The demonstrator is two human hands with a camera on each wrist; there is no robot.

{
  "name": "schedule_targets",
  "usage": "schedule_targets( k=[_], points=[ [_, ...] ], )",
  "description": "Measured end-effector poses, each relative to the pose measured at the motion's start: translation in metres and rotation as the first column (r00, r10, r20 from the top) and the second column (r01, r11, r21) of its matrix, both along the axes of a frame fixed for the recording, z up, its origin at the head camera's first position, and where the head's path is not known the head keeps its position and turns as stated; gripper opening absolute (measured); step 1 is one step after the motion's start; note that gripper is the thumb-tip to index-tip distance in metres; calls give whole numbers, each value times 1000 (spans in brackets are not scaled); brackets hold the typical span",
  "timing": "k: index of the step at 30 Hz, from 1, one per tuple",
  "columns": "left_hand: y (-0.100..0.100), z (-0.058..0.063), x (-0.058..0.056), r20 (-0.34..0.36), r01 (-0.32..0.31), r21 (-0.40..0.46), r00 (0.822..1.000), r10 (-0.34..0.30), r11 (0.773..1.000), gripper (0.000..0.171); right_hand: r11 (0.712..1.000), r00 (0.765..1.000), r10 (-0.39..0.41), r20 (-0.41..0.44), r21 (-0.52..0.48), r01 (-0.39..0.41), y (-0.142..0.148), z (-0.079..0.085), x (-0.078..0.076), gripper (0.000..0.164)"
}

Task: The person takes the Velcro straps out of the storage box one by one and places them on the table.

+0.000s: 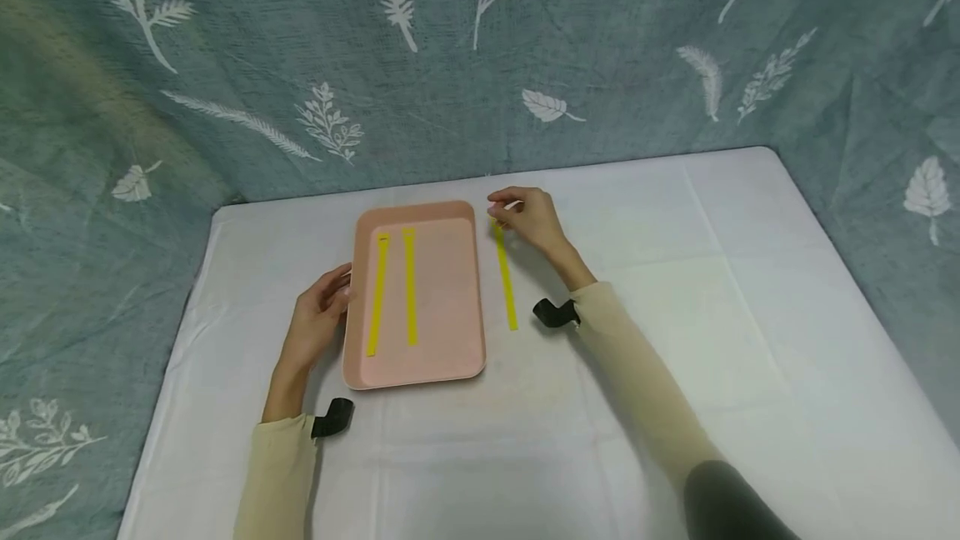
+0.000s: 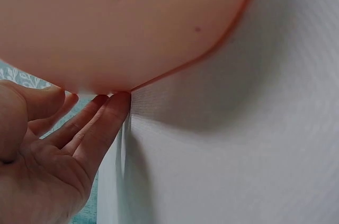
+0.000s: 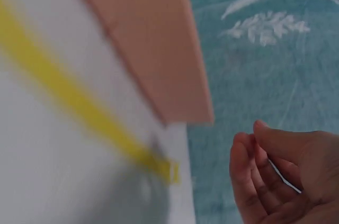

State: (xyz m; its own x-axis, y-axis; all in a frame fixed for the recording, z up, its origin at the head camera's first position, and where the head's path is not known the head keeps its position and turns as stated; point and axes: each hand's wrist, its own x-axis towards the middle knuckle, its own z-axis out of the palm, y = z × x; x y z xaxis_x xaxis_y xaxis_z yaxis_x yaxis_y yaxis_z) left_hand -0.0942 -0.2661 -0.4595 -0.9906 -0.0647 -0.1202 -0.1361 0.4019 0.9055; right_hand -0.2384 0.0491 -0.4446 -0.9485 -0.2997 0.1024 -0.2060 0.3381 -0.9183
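A pink rectangular tray [image 1: 442, 298] lies on the white-covered table, with two flat yellow cable-tie-like straps, a left strap [image 1: 378, 298] and a right strap [image 1: 410, 290], side by side in it. Their slotted ends point to the far side. My left hand [image 1: 318, 315] touches the tray's left side with fairly straight fingers [image 2: 100, 134]. Right of the tray, a third yellow strap [image 1: 505, 282] lies on the cloth. Over its far end hovers my right hand [image 1: 528, 219], thumb and fingertips close together with nothing visible between them. The right wrist view shows that strap's slotted end [image 3: 172, 171] apart from the fingers.
White cloth [image 1: 675, 273] covers the table. Behind it hangs a green-grey curtain [image 1: 450, 107] with white leaf prints. A black wrist mount [image 1: 557, 313] sits at the right cuff and another mount [image 1: 333, 418] at the left.
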Motion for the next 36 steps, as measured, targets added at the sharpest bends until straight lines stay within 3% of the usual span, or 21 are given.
schedule_targets(
  k=[6, 10, 18, 22, 25, 29, 32, 36],
  points=[
    [-2, 1, 0, 17, -14, -29, 1000, 15, 999, 47, 1000, 999, 21, -28, -8, -21, -33, 16, 4, 27],
    [-1, -1, 0, 20, -18, -37, 1000, 19, 999, 47, 999, 999, 43, -34, 9, -43, -52, 18, 6, 33],
    [-1, 0, 0, 11, -16, -23, 1000, 16, 1000, 47, 994, 991, 112, 74, -8, -112, -81, 9, 3, 52],
    [0, 2, 2, 12, -12, 1, 1000, 12, 1000, 48, 987, 982, 146, 118, 54, -154, -92, 4, 3, 55],
    [-1, 3, 2, 9, -8, 9, 1000, 8, 1000, 48, 963, 976, 187, 109, 178, -204, -101, 3, 3, 59],
    [-1, 2, 2, 14, -11, 7, 1000, 11, 1000, 49, 927, 965, 248, 89, 265, -263, -109, -3, 4, 70],
    [-1, 1, 1, 20, -17, -5, 1000, 17, 1000, 49, 916, 959, 271, 83, 283, -284, -113, -8, 6, 79],
    [1, 2, 1, 21, -21, -14, 1000, 22, 1000, 48, 869, 956, 290, 47, 405, -284, -117, -13, 8, 83]
  ],
)
